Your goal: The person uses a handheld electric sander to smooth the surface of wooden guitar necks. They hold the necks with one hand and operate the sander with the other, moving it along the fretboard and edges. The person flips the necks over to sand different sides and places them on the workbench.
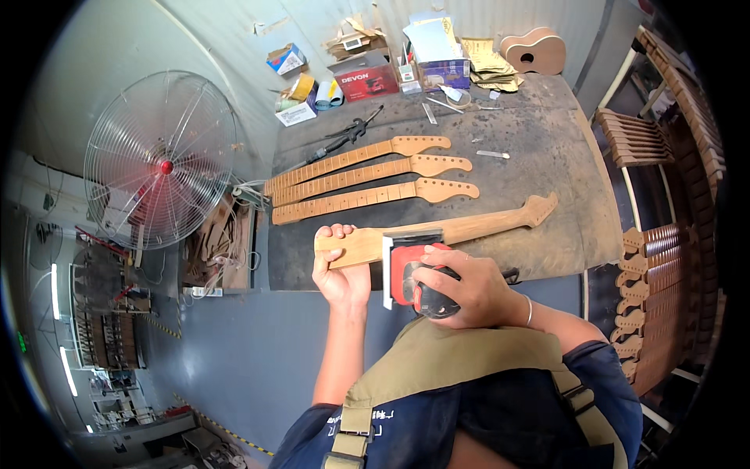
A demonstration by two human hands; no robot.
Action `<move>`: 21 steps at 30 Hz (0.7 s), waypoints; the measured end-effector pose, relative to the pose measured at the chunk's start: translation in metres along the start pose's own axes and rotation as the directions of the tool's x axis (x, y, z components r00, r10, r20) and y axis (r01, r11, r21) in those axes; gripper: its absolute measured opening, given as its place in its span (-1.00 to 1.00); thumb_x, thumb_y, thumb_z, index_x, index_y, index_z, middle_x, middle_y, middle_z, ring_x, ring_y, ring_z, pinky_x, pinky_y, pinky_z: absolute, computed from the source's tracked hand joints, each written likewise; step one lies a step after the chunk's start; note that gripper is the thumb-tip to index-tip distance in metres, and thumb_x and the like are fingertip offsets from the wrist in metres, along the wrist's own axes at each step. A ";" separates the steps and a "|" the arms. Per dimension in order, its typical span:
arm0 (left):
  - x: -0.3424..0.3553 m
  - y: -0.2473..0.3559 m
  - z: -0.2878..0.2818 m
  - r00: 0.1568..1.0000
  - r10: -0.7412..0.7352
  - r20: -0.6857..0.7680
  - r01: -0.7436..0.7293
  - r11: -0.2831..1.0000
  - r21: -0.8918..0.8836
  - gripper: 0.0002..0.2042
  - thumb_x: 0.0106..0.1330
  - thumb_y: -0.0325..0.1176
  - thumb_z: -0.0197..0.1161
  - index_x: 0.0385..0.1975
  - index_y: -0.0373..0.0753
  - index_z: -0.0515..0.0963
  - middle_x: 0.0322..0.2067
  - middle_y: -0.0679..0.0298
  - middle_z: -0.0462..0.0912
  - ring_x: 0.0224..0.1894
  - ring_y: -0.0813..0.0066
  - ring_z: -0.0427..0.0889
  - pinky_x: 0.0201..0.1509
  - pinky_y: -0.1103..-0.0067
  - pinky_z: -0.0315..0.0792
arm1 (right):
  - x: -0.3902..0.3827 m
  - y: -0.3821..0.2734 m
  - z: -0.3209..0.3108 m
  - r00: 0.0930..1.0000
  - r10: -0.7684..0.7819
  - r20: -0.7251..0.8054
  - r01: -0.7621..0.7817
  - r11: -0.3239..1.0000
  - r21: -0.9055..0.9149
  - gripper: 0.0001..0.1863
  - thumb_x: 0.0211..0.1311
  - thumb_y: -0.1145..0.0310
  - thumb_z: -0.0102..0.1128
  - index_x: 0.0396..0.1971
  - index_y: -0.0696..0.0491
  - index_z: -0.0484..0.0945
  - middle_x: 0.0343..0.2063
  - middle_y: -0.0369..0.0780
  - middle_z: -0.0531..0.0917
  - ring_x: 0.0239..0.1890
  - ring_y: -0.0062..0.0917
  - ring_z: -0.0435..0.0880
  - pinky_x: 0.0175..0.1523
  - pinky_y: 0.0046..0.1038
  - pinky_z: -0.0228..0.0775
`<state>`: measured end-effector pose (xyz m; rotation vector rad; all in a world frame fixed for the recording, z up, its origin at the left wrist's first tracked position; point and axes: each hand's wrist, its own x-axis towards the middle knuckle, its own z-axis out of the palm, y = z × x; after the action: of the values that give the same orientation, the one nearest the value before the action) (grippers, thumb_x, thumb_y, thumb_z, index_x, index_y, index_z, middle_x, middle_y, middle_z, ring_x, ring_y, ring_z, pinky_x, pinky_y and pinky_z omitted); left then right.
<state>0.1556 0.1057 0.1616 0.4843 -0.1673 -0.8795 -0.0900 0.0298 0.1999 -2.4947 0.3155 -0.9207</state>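
Gripping long pale-brown wooden guitar neck (476, 226) with closed left hand (345, 283); holding boxy red-and-black sander (404, 275) in curled right hand (473, 288).

Large caged fan (166, 166) left of a table (539, 141)
Along the table's far edge: a red box (363, 84), yellow sheets (488, 62) and a small guitar-shaped body (548, 53) (round sound hole showing).

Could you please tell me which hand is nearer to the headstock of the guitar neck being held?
Right: the right hand grips the red-and-black sander partway along the guitar neck; the left hand is farther from the headstock, holding the opposite end.
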 end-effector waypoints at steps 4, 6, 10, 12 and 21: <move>0.001 0.001 0.000 1.000 0.003 -0.020 -0.003 1.000 -0.014 -0.68 0.10 -0.59 0.18 -0.11 -0.19 0.49 -0.17 0.22 0.52 0.07 0.22 0.51 0.49 0.29 0.38 | -0.003 -0.001 0.000 1.000 -0.003 0.024 0.004 1.000 -0.029 -0.27 -0.10 0.11 0.68 0.18 -0.18 0.62 0.11 -0.18 0.65 0.14 -0.14 0.80 -0.10 -0.27 0.77; 0.002 -0.001 0.000 1.000 0.003 -0.009 -0.004 1.000 -0.030 -0.68 0.10 -0.58 0.17 -0.11 -0.19 0.49 -0.16 0.22 0.52 0.07 0.22 0.51 0.48 0.29 0.39 | -0.001 -0.002 0.005 1.000 -0.016 -0.007 0.016 1.000 -0.007 -0.28 -0.09 0.10 0.68 0.17 -0.19 0.62 0.10 -0.18 0.65 0.14 -0.14 0.80 -0.10 -0.27 0.78; 0.003 -0.002 0.001 0.998 0.019 -0.056 -0.020 1.000 -0.007 -0.69 0.11 -0.56 0.16 -0.11 -0.23 0.48 -0.16 0.20 0.50 0.06 0.20 0.52 0.50 0.23 0.40 | 0.001 -0.003 0.006 1.000 -0.024 -0.009 0.023 1.000 -0.017 -0.32 -0.06 0.07 0.67 0.14 -0.19 0.65 0.10 -0.17 0.66 0.18 -0.14 0.80 -0.14 -0.28 0.78; 0.000 -0.001 0.002 0.996 0.019 -0.087 -0.019 1.000 -0.003 -0.70 0.11 -0.56 0.17 -0.11 -0.24 0.48 -0.16 0.20 0.51 0.07 0.19 0.53 0.49 0.22 0.41 | -0.002 -0.004 0.001 0.999 -0.016 0.034 0.018 0.998 -0.057 -0.34 -0.05 0.05 0.66 0.13 -0.18 0.66 0.09 -0.16 0.67 0.19 -0.14 0.80 -0.15 -0.28 0.78; -0.004 -0.002 0.008 0.976 0.041 -0.214 -0.041 0.999 0.006 -0.74 0.16 -0.56 0.19 -0.13 -0.23 0.51 -0.17 0.19 0.56 0.03 0.17 0.57 0.40 0.16 0.49 | -0.005 -0.010 0.003 1.000 0.007 0.016 -0.006 0.999 -0.048 -0.31 -0.02 0.04 0.64 0.17 -0.14 0.65 0.08 -0.14 0.69 0.17 -0.17 0.80 -0.16 -0.31 0.77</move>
<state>0.1487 0.1049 0.1681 0.5719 0.0194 -0.7811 -0.0915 0.0413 0.2004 -2.5420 0.3433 -0.8996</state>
